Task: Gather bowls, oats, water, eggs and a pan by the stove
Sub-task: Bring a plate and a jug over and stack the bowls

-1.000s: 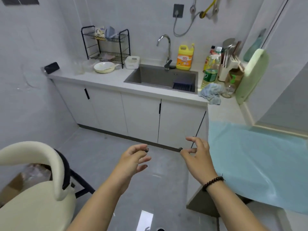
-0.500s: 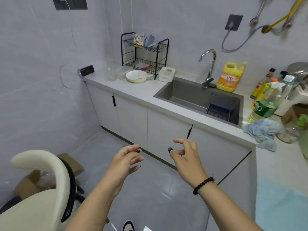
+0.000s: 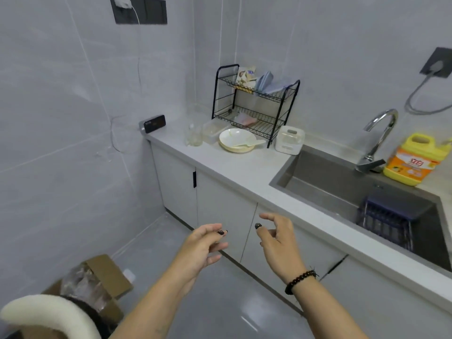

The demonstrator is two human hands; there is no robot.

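Both hands, left hand (image 3: 204, 243) and right hand (image 3: 278, 237), loosely curled, empty; cream bowl (image 3: 236, 140) on counter (image 3: 244, 167) lies well ahead, roughly equidistant.

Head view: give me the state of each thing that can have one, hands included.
left hand: empty, fingers loosely curled
right hand: empty, fingers loosely curled
bowl: upright on counter, spoon lying in it
faucet: no water running
cabinet doors: closed
cardboard box: flaps open
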